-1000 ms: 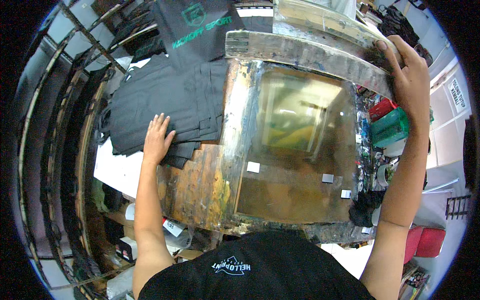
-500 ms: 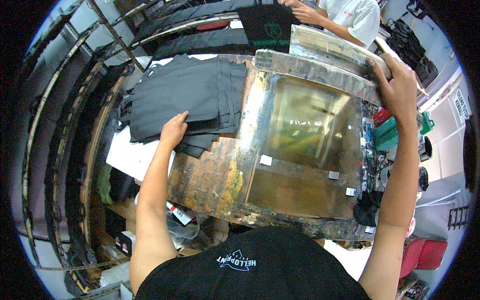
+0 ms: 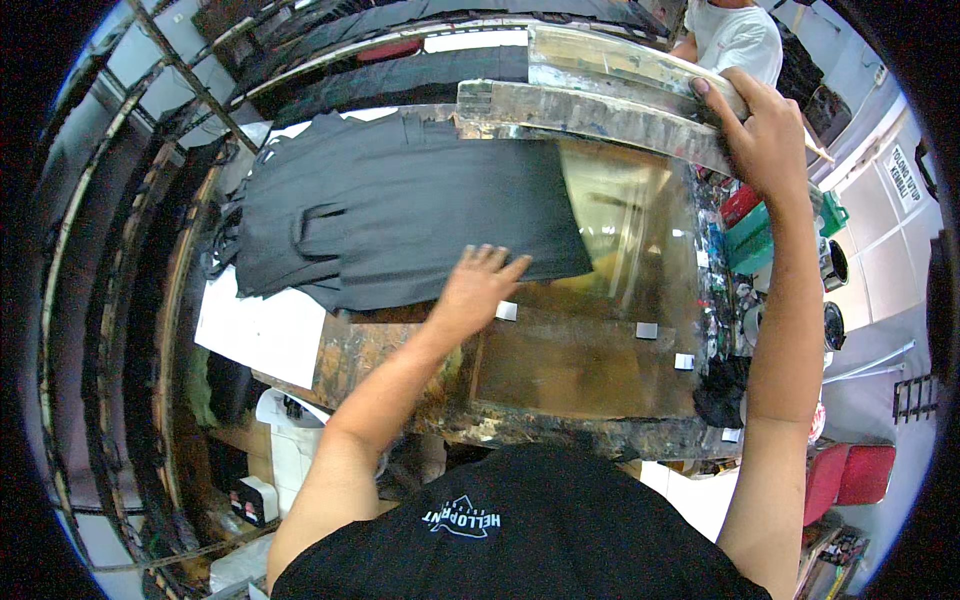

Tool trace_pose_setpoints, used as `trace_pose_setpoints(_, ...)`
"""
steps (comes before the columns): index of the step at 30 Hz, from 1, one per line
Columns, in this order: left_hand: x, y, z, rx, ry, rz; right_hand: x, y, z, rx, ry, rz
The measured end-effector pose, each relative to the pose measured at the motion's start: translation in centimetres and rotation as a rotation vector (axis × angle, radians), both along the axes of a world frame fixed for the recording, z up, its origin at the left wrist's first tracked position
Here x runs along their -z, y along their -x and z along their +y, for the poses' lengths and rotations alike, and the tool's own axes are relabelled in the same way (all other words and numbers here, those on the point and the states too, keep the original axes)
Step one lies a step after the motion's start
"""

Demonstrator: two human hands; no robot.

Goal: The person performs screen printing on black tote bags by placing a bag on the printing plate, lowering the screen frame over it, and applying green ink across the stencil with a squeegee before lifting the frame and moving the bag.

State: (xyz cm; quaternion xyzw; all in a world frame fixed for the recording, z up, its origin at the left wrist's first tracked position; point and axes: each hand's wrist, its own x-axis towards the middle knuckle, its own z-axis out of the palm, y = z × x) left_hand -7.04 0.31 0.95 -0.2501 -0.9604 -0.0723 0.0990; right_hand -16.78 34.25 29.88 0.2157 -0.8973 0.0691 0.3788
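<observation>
My left hand (image 3: 480, 292) lies at the near edge of a black cloth piece (image 3: 470, 205), its fingers spread on the fabric. The cloth reaches from the stack of black cloth pieces (image 3: 290, 265) on the left across part of a glossy brown printing board (image 3: 590, 370). Over the board's far edge, a wooden screen-printing frame (image 3: 610, 115) is tilted up. My right hand (image 3: 765, 140) grips the frame's upper right corner, with the thumb on the near side. What the other fingers touch behind it is hidden.
White tabs (image 3: 647, 330) sit on the board. White paper (image 3: 260, 325) lies under the stack. Dark racks (image 3: 120, 300) stand at left, with cloth-covered racks behind the table. At right are a green container (image 3: 750, 240) and cans (image 3: 832, 265). Another person (image 3: 738, 45) stands beyond the frame.
My left hand has moved right from the stack, and a black cloth piece now stretches onto the board. My right hand still holds the raised frame. The other person has shifted right.
</observation>
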Motion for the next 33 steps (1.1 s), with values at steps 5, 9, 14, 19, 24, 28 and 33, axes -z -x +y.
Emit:
trace_pose_setpoints(5, 2.8, 1.5, 9.5, 0.116, -0.048, -0.002, 0.1, 0.4, 0.5, 0.025, -0.036, 0.014)
trace_pose_setpoints(9, 3.0, 3.1, 13.2, 0.258, -0.051, -0.068, -0.1, 0.0, 0.7, -0.041, -0.010, 0.048)
trace_pose_setpoints(14, 3.4, 3.7, 16.3, 0.305, -0.048, -0.126, -0.3, 1.4, 0.1, -0.013, -0.013, -0.088)
trace_pose_setpoints(19, 4.0, 2.7, 19.7, 0.320, -0.044, -0.099, -1.4, 0.1, 0.7, -0.031, -0.012, -0.178)
trace_pose_setpoints(24, 3.4, 1.4, 20.9, 0.332, -0.065, -0.143, -3.0, -1.6, -0.6, 0.089, -0.078, -0.283)
trace_pose_setpoints(28, 3.2, 0.7, 21.1, 0.330, -0.088, -0.132, -0.9, 0.5, 0.6, -0.069, -0.022, -0.130)
trace_pose_setpoints(33, 3.3, 0.1, 21.1, 0.317, -0.130, -0.124, -0.2, 1.4, 0.2, 0.007, -0.029, -0.131)
